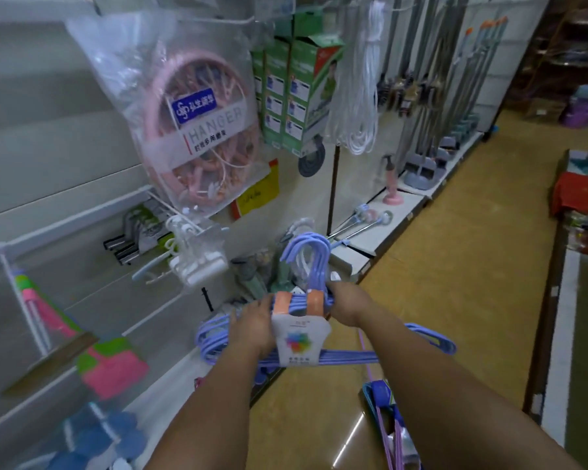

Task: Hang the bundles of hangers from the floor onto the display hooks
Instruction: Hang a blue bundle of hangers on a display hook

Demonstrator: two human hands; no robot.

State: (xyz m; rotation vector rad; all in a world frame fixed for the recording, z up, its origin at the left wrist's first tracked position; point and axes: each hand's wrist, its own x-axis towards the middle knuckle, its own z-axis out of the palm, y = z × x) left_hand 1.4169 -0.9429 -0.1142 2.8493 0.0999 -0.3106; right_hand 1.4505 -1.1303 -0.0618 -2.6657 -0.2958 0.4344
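Between both arms, low at six o'clock, the purple hanger bundle (301,317) is clamped by the left hand (252,325) and right hand (348,305). Best keep its hooks level, aiming at the ten-o'clock display hook (170,206).

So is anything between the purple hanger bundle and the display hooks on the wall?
Nothing visible: both hands hold the hanger bundle in open air, and the white hook up and left has stock behind its free tip.
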